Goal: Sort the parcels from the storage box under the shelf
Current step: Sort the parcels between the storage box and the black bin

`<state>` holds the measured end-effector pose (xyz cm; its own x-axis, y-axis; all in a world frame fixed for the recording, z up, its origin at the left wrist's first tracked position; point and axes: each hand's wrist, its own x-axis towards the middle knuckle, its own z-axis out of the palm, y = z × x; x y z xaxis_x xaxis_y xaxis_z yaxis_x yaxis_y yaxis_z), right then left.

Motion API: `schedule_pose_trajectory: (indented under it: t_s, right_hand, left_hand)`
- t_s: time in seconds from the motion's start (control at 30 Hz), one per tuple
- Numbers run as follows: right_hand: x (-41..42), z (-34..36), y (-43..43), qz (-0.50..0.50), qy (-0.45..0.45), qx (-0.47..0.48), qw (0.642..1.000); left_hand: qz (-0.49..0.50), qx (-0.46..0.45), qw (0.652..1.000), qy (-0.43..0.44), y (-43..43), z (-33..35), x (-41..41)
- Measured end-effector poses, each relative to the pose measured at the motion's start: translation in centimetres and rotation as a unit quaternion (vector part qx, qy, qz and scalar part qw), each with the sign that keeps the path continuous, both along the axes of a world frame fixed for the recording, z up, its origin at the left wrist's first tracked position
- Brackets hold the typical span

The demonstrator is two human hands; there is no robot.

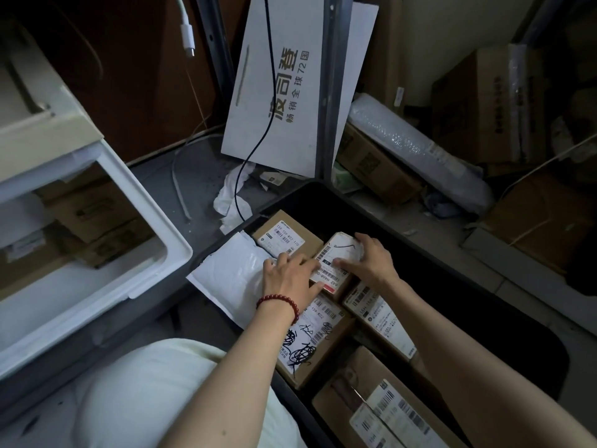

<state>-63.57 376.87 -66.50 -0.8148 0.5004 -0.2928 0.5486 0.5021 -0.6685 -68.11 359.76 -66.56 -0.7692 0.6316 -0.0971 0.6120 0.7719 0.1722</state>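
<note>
I log 1 small parcel (pixel 341 252): stiff cardboard, probably light. Right hand (pixel 371 258) curls over its far end, left hand (pixel 286 278) pinches the near corner. Best held by the ends.

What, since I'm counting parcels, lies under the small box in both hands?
The small box, held by the left hand and right hand, overlaps a scribbled-label parcel and another labelled parcel. Whatever lies directly beneath it is covered.

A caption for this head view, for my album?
Left hand and right hand hold a small labelled parcel in the storage box.
</note>
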Motion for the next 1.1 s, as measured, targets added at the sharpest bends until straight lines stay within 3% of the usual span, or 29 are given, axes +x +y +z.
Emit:
schedule_pose_trajectory:
  t_s: [0.17,0.37,0.57,0.77,1.1]
  right_hand:
    - [-0.3,-0.2,0.0,0.03,-0.082,0.047,0.995]
    - [1.6,-0.8,0.0,0.008,-0.102,0.062,0.993]
    - [2.0,-0.1,-0.5,0.065,-0.152,0.142,0.976]
    - [2.5,1.8,-1.8,0.126,-0.124,0.17,0.97]
    - [-0.6,8.0,-13.5,0.228,0.036,0.264,0.936]
  left_hand:
    - [-0.009,-0.02,1.0,0.011,0.2,-0.5,0.2]
    - [-0.002,-0.003,1.0,0.019,-0.9,-0.4,0.5]
    - [0.046,-0.007,0.998,0.036,-3.6,0.8,0.6]
    - [0.121,-0.023,0.99,0.062,-7.3,3.1,0.4]
    - [0.266,0.0,0.958,0.104,-17.4,10.0,1.5]
